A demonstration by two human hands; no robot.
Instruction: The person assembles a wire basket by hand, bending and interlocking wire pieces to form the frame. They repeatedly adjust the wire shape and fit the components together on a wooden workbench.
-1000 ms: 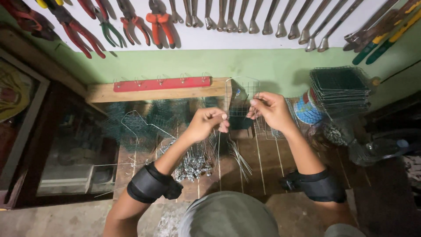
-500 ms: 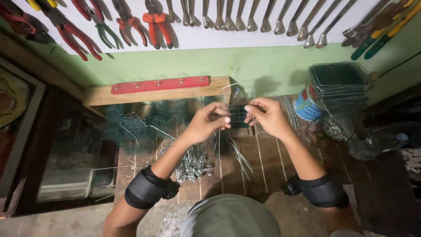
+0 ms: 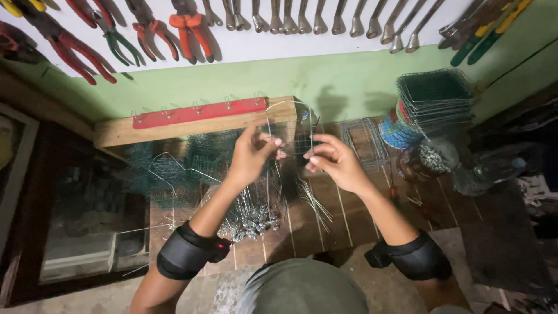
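Two hands are up in front of me, both pinched on the same thin bent wire. My left hand grips one leg of it between thumb and fingertips, fingers closed tight, and my right hand nips the other leg just beside it, the fingers curled in. The wire loops up from my fingers into a narrow arch, its top standing in front of the green wall, above the slatted wooden counter.

Under my left wrist lies a heap of small silvery wire pieces, and a bundle of straight wires fans out on the slats below my right hand. Green wire mesh is spread over the counter's left part, in front of a wooden block with a red strip that carries small hooks. To the right, near the wall, a stack of wire mesh baskets sits on top of a round colourful tin, well apart from my hands. Pliers with red, orange and green handles hang on the white board above.
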